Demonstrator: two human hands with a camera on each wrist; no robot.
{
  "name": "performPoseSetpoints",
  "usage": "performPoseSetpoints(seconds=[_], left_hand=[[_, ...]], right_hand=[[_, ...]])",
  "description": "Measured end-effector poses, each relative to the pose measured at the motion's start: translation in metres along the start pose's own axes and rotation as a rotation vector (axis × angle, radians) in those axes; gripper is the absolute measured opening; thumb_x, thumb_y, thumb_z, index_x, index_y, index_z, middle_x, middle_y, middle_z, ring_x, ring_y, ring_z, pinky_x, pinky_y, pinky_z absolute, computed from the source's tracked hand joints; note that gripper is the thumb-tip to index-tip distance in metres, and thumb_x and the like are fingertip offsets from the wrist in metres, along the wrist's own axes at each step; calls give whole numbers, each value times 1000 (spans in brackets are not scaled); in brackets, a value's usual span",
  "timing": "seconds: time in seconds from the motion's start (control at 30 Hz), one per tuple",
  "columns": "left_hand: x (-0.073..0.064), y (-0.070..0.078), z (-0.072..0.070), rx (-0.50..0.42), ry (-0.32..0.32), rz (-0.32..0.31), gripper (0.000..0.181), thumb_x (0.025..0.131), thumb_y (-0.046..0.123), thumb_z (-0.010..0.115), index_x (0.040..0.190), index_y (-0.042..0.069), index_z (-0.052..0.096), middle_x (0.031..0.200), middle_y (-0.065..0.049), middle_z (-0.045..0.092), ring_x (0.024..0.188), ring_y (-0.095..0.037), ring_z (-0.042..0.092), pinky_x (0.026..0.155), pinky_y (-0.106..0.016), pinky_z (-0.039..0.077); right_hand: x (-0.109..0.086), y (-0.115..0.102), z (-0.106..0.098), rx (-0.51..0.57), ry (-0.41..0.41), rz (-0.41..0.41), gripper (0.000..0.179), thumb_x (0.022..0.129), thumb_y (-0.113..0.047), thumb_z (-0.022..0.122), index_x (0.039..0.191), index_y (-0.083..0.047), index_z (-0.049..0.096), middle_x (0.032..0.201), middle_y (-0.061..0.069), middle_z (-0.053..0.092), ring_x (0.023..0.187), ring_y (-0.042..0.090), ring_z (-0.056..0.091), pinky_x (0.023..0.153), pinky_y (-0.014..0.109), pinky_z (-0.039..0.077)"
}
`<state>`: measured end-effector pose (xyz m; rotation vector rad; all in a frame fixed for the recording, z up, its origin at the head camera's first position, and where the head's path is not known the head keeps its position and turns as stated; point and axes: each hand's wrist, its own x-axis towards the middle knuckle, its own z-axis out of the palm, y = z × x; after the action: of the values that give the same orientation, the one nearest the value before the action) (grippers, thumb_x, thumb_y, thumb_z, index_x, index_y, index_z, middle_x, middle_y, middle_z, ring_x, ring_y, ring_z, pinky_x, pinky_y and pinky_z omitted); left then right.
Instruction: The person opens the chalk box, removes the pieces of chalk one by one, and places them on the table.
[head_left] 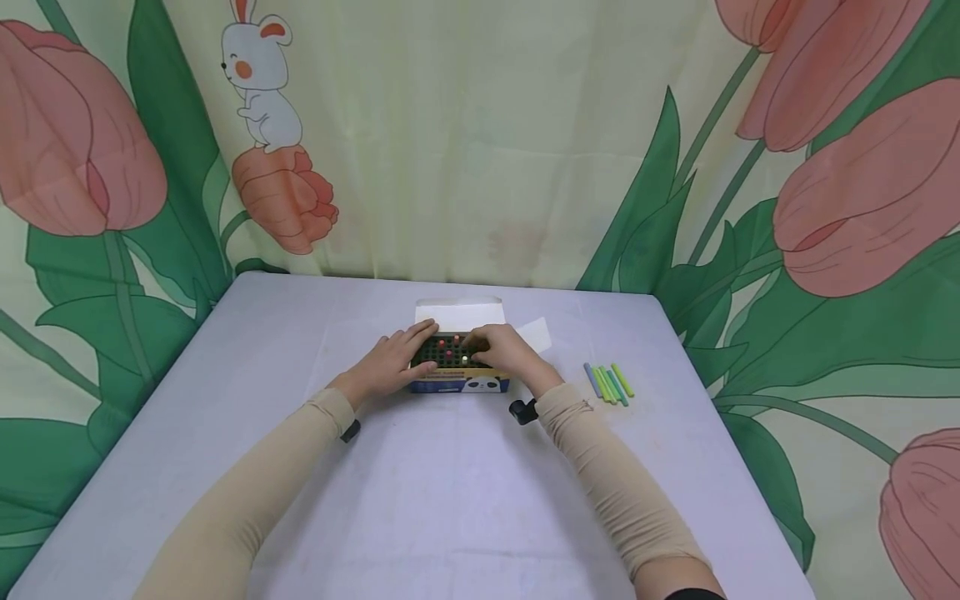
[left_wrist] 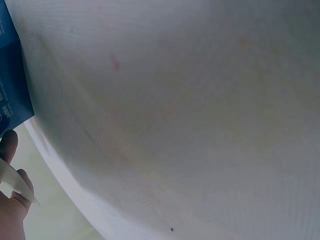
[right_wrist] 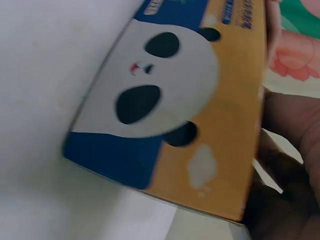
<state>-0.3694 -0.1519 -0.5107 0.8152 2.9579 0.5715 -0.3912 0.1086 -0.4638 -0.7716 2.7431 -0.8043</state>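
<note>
A small cardboard box [head_left: 459, 385] with a panda print stands on the table, its top open over a dark grid of holes [head_left: 432, 354]. Several red ends and one pale end of sticks that look like chalk show in the holes. My left hand [head_left: 386, 364] rests on the box's left side, fingers extended towards the back and thumb along the front edge. Over the grid's right part, my right hand [head_left: 504, 347] has bent fingers pointing down; its fingertips are partly hidden, so whether they pinch a stick cannot be told. The right wrist view shows the panda side [right_wrist: 195, 95] close up.
Several blue, green and yellow-green chalk sticks [head_left: 609, 383] lie side by side to the right of the box. A white lid flap [head_left: 459, 314] stands up at the box's back, and another white flap [head_left: 536, 334] sticks out right. White cloth covers the table [head_left: 420, 500].
</note>
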Motion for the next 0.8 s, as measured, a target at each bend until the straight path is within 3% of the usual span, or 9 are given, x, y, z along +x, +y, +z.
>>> performPoseSetpoints(seconds=[0.2, 0.47, 0.8], left_hand=[[-1, 1, 1, -1, 6, 0, 79, 106, 61, 44, 168, 20, 16, 174, -3, 17, 144, -39, 43, 111, -67, 33], [-1, 3, -2, -17, 8, 2, 79, 106, 59, 45, 168, 19, 17, 174, -5, 19, 143, -42, 43, 112, -72, 30], [1, -1, -1, -17, 14, 10, 78, 106, 60, 44, 168, 19, 18, 174, -5, 18, 145, -42, 41, 112, -73, 28]], right_hand=[[0, 0, 11, -96, 50, 4, 19, 98, -14, 74, 116, -13, 79, 119, 6, 76, 113, 24, 69, 98, 40, 54], [-6, -2, 10, -80, 39, -18, 19, 99, -14, 72, 117, -15, 78, 120, 5, 76, 106, 21, 70, 90, 37, 56], [-5, 1, 9, -74, 22, -57, 17, 98, -21, 74, 113, -14, 78, 115, 4, 77, 105, 20, 69, 93, 39, 55]])
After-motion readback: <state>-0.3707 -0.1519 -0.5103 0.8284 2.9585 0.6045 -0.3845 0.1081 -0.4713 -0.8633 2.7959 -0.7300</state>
